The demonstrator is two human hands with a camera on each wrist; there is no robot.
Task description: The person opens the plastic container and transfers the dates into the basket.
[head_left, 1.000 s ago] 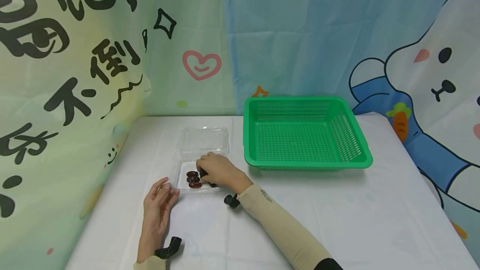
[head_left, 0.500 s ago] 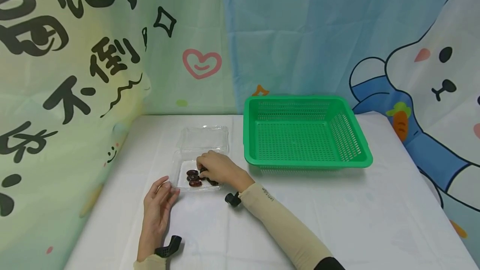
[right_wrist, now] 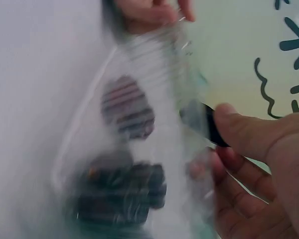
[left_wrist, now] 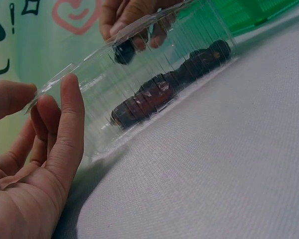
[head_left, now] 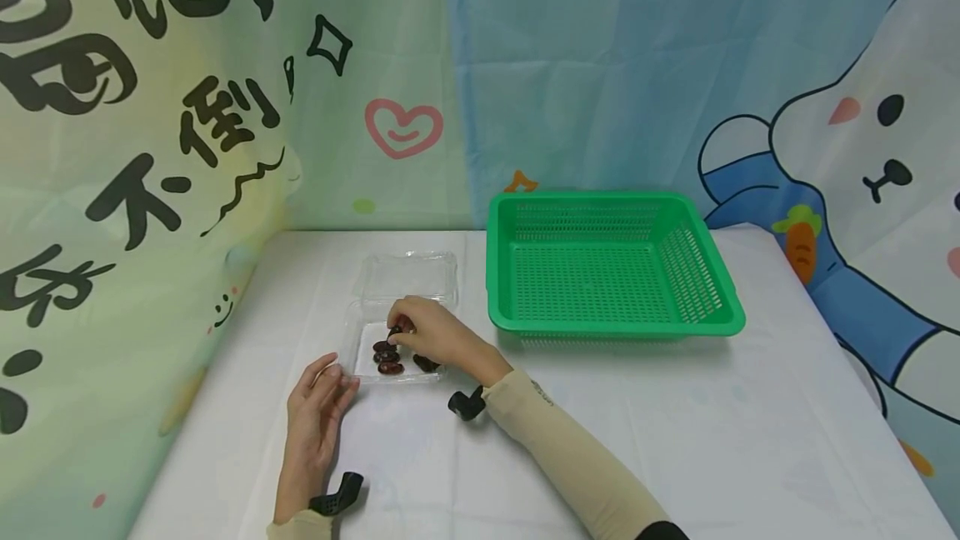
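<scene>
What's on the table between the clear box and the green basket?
Nothing: in the head view only bare white tablecloth shows between the clear box and the green basket.

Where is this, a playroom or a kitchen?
Probably neither: it looks like a set-up tabletop corner, with cartoon backdrop cloths hung behind a table in a white cloth, bearing just a green basket and a clear box.

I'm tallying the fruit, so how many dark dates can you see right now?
5: one date pinched in the right hand, four dates lying in the clear box. The hand may hide others.
</scene>
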